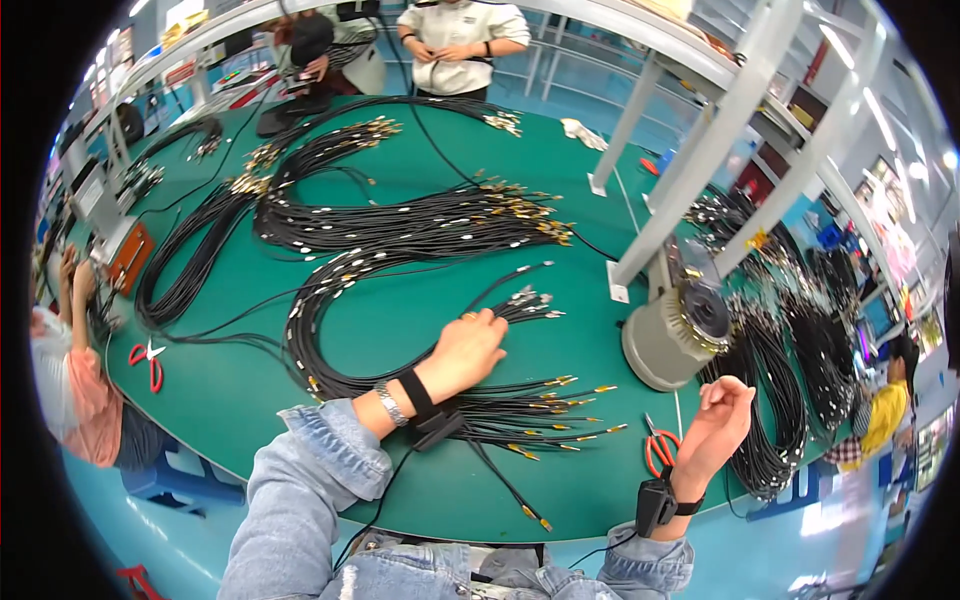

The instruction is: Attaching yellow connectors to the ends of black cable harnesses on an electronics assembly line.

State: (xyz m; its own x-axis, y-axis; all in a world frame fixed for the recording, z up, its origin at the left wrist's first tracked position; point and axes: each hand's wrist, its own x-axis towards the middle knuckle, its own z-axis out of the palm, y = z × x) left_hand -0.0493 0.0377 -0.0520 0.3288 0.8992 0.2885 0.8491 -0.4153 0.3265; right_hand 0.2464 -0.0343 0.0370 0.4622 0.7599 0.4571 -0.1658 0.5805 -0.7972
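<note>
My left hand (466,352) is closed over a few black cables, just behind their silver-tipped connectors (530,302). Its fingertips are partly hidden, pressed down among the cables. Beneath the wrist a fan of black cables with gold-coloured connectors (560,405) spreads over the green table (400,490). My right hand (718,425) is raised at the table's right side, fingers loosely curled and slightly apart, with nothing visible in them. Red-handled scissors (661,447) lie just left of it. Each wrist wears a black strap with a small device.
Long bundles of black cable (400,228) curve across the table's middle. A grey round machine (672,335) stands beside white frame posts (690,170). More cable coils (775,400) hang at right. Another pair of red scissors (148,365) lies at left. Other people work around the table.
</note>
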